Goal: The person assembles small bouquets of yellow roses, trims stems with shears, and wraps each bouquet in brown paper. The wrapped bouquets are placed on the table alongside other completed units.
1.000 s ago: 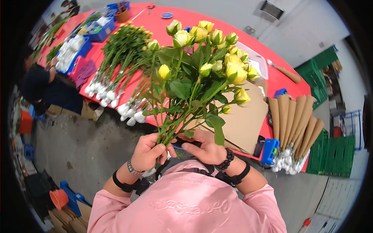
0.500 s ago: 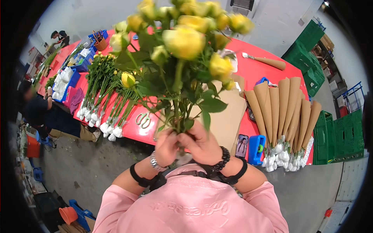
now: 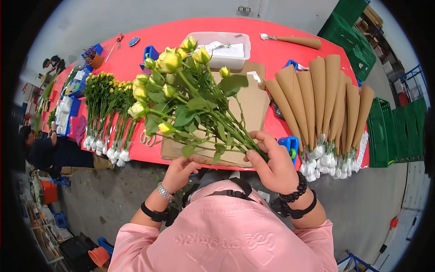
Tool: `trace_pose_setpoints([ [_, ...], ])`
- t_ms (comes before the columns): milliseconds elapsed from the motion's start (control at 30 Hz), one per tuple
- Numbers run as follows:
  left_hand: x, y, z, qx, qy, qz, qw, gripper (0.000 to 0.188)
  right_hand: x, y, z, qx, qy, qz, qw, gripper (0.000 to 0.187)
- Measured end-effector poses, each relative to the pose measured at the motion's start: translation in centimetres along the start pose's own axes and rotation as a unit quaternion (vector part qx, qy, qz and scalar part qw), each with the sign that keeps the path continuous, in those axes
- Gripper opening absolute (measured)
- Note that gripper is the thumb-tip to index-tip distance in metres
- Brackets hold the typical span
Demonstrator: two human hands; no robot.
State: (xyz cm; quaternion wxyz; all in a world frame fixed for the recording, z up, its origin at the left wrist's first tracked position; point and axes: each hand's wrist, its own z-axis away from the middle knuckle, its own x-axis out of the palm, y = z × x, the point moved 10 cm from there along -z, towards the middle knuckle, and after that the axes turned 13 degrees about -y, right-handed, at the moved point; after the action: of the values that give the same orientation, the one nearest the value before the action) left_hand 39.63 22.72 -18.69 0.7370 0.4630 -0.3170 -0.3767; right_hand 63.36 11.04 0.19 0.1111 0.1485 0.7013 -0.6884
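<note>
One rose bunch [image 3: 197, 103], yellow, above and left of the right hand [image 3: 275, 165], which grasps its stems [image 3: 239, 134]; left hand [image 3: 180, 174] empty, left of that grip; outer stems could slip onto paper [image 3: 253, 105] should it slacken.

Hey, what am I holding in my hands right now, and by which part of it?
A bunch of yellow roses, held by the lower stems in the right hand; the left hand looks empty.

wall [image 3: 290, 16]: pale grey | floor [image 3: 113, 204]: darker grey | table [image 3: 167, 31]: long, red-topped
</note>
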Motion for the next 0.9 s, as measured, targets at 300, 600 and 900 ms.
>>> trace_pose_setpoints([
  [300,-4.9,-11.4,-7.2,0.029,-0.022,-0.199,0.979,0.033,1.2,-2.0,-0.9,0.077,-0.022,-0.004,0.997,0.026],
  [600,-8.5,-11.7,-7.5,0.018,-0.067,-0.265,0.962,0.031,4.1,-6.2,-3.3,0.084,-0.012,0.083,0.993,0.025],
  [900,-10.2,-12.8,-6.8,0.001,-0.099,-0.290,0.952,0.030,5.5,-9.6,-4.8,0.018,0.019,0.153,0.988,0.028],
])
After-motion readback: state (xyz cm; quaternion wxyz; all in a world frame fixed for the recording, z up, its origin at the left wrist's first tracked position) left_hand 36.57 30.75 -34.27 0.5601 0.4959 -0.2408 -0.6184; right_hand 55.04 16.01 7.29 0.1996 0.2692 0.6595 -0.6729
